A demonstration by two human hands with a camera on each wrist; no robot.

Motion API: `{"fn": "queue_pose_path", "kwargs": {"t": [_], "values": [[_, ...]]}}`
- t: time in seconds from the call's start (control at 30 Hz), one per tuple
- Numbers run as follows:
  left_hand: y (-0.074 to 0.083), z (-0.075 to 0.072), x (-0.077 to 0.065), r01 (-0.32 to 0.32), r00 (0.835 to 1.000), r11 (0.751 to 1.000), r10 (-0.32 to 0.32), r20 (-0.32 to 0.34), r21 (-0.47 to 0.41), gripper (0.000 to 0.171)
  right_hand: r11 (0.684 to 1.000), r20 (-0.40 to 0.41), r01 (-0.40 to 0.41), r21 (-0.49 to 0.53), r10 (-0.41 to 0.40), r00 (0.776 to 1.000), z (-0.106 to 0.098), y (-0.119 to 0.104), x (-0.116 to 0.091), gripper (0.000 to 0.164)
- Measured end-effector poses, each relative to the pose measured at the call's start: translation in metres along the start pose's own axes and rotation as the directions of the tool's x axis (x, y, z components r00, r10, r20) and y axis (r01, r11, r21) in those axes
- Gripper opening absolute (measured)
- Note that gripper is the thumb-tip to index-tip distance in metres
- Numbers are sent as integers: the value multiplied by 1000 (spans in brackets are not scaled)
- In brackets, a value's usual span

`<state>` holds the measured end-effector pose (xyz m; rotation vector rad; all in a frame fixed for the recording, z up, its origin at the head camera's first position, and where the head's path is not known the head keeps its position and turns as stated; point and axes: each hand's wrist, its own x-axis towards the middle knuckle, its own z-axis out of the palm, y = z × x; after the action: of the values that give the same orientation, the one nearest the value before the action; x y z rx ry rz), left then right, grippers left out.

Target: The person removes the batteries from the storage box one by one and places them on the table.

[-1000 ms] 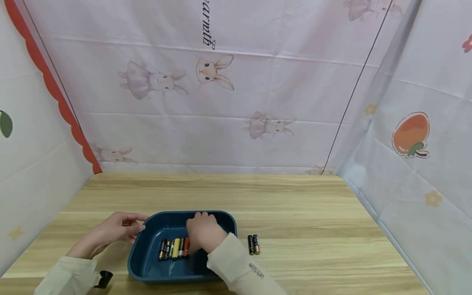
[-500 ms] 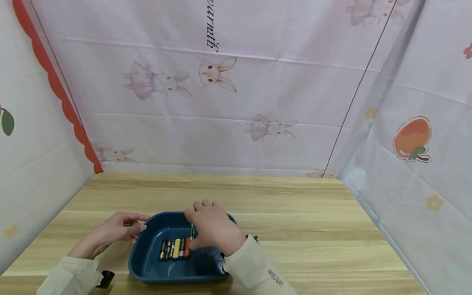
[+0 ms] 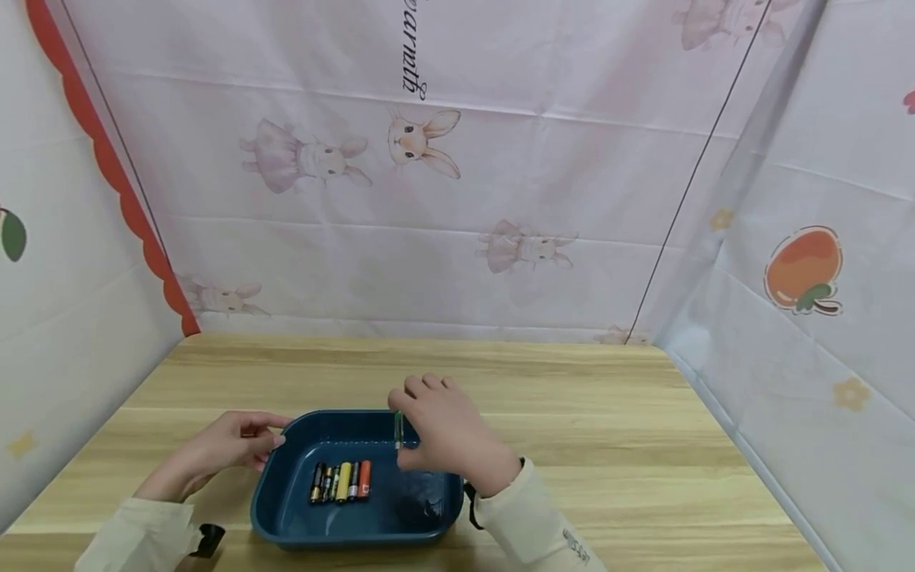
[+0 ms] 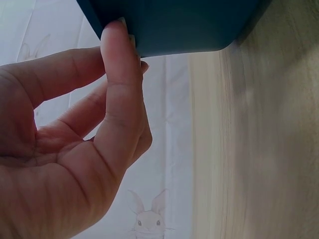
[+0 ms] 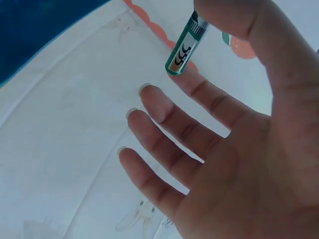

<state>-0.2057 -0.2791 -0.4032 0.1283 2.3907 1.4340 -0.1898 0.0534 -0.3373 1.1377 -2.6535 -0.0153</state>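
Pinched lengthwise by my right hand, a small green and white battery stands between thumb and forefinger, while the other fingers spread loosely. This hand is over the right part of a dark blue plastic tray. At the tray's left rim, my left hand holds the edge with thumb and fingers, seen from below against the tray wall in the left wrist view. Several batteries lie side by side on the tray floor, among them a yellow battery and a red-orange battery.
The tray rests near the front of a wood-grain table. A printed cloth wall rises behind it, with more cloth at both sides. Black straps show at both wrists.
My right hand has risen from the tray floor and moved right with the green battery. Two black batteries on the table have become hidden behind the right arm. The left hand stays put.
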Motion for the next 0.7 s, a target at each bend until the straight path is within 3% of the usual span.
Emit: {"fn": "queue_pose_path", "kwargs": {"t": [0.27,0.47,0.7], "values": [[-1,0,1,8,1000,1000,-8,-5,-2,41,985,7,-54,161,54,999,0,28,-17,44],[0,1,1,11,1000,1000,-11,-10,10,40,974,-45,-64,215,76,996,2,46,-34,43],[2,0,1,0,1000,1000,0,20,-11,43,961,-14,-127,247,134,991,7,64,-51,42]]}}
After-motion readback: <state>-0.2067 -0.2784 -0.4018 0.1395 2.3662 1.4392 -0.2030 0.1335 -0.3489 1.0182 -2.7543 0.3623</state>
